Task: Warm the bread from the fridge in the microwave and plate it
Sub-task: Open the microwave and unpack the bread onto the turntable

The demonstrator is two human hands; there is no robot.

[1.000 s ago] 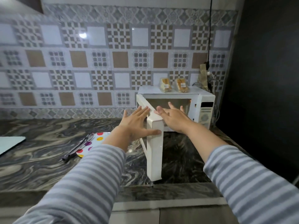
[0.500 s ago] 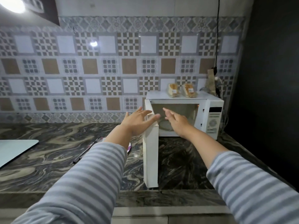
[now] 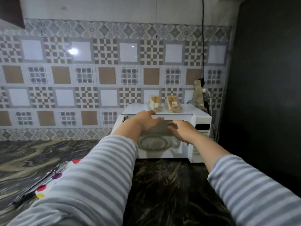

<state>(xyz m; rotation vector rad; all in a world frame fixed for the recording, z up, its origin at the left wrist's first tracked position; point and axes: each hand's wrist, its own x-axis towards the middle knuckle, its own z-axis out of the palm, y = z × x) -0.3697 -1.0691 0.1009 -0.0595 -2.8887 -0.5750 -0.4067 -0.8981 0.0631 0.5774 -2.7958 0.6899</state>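
The microwave point(image 3: 164, 132) stands open at one o'clock on the bench point(image 3: 162, 185), its glass turntable point(image 3: 154, 143) bare, so loading looks next. Two wrapped bread packs point(image 3: 163, 104) sit on its roof, within reach. The left hand point(image 3: 145, 120) and right hand point(image 3: 182, 130) hover at the opening, fingers loosely spread, holding nothing. A dotted plate point(image 3: 40, 191) waits at eight o'clock.

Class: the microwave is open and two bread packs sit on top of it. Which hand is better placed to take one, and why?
Probably the left hand: it is raised at the microwave's top edge, just below the bread packs. The right hand sits lower, before the cavity. Both are empty.
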